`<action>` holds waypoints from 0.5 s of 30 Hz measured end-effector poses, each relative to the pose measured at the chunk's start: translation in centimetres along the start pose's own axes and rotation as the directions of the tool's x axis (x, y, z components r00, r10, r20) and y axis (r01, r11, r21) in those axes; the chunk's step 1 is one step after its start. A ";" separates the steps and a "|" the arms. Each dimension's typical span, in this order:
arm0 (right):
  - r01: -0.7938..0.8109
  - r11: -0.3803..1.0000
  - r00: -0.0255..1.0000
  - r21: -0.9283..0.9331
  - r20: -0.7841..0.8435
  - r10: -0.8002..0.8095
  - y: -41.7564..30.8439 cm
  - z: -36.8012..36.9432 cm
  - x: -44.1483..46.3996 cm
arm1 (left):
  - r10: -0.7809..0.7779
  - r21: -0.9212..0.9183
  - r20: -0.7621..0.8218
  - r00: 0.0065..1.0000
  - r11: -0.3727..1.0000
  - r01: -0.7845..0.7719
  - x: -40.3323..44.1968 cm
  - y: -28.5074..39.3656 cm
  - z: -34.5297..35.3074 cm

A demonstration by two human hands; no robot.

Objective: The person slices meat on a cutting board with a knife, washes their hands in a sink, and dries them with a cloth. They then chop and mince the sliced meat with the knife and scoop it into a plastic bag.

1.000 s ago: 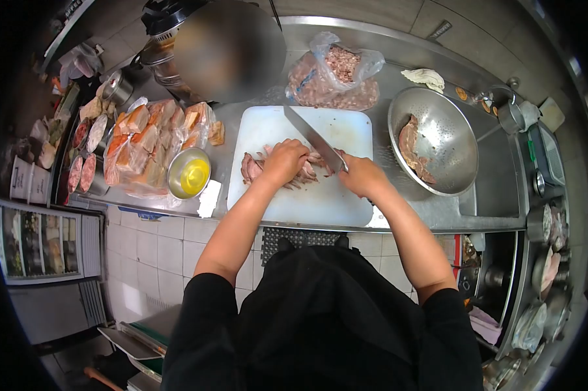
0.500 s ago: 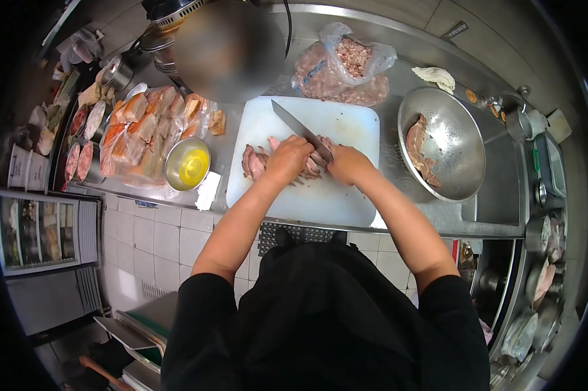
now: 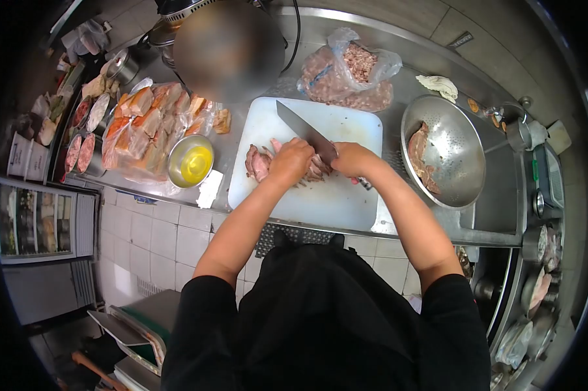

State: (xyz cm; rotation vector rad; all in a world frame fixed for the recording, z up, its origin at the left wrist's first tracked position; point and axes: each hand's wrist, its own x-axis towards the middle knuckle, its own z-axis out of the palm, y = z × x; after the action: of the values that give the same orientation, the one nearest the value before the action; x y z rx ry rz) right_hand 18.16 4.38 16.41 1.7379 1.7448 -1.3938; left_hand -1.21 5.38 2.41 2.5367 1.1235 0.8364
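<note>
Knife (image 3: 305, 130) in right hand (image 3: 358, 161), tip pointing forward-left, long axis diagonal

Cutting board (image 3: 300, 205) mid-counter (image 3: 390, 127), sliced meat (image 3: 261, 164) on top, left hand (image 3: 292, 160) over it, knife (image 3: 303, 129) just beside, right hand (image 3: 358, 159) at its near end! Swing right: the colander (image 3: 457, 150), a meat piece (image 3: 419, 155) inside (over toward the left, mind you), sink basin (image 3: 500, 195) further right. Behind the board, the bag of diced meat (image 3: 346, 85). Out left, the bowl (image 3: 176, 167), then bagged meat slabs (image 3: 147, 127) further left.
</note>
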 end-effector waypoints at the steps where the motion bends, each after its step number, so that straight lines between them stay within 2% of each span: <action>1: -0.077 0.997 0.994 0.021 0.080 0.075 0.0 -0.2 -0.7 | -0.018 0.014 0.003 1.000 1.000 0.018 -0.2 0.0 0.1; 2: -0.153 0.988 0.975 0.033 0.165 0.146 0.0 0.0 -0.8 | -0.030 0.011 0.003 1.000 0.999 0.030 -0.5 -0.2 0.3; 3: -0.153 0.988 0.974 0.027 0.173 0.146 0.3 1.4 0.0 | -0.029 0.013 -0.005 1.000 0.999 0.030 -0.6 -0.1 0.3; 4: -0.020 1.000 0.997 0.004 -0.071 0.020 1.3 3.7 1.3 | -0.023 0.012 -0.013 1.000 1.000 0.023 -0.6 0.0 0.3; 5: 0.103 0.994 0.943 -0.049 -0.312 -0.113 2.1 5.2 2.0 | -0.021 0.009 -0.011 1.000 1.000 0.021 -0.7 0.1 0.5; 7: 0.108 0.994 0.941 -0.032 -0.319 -0.113 2.6 5.4 2.8 | -0.036 0.032 0.016 0.999 0.999 0.035 -0.7 -0.3 0.6; 8: 0.149 0.986 0.920 -0.071 -0.356 -0.165 3.3 6.0 3.6 | -0.030 0.034 0.021 0.999 0.999 0.030 -1.2 -0.5 0.5; 10: 0.183 0.976 0.887 -0.115 -0.410 -0.214 3.3 5.5 3.3 | -0.143 -0.072 -0.027 0.989 0.987 0.141 -0.8 -0.5 0.1; 13: 0.183 0.977 0.883 -0.113 -0.418 -0.214 3.8 6.7 4.1 | -0.085 -0.055 0.041 0.996 0.995 0.087 -1.5 0.6 -0.4; 14: 0.255 0.926 0.743 -0.277 -0.557 -0.371 5.0 7.5 5.9 | -0.083 -0.051 0.039 0.996 0.995 0.085 -1.5 0.8 -0.7; 15: 0.282 0.850 0.559 -0.444 -0.644 -0.522 5.8 7.8 6.9 | -0.092 -0.017 0.058 0.994 0.995 0.093 -1.5 0.8 -0.6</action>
State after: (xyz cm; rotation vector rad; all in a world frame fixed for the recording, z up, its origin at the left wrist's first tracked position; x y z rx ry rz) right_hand 18.72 1.10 4.96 1.9443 2.7779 -0.4214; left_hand -1.85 3.69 2.62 2.4551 1.1985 0.7435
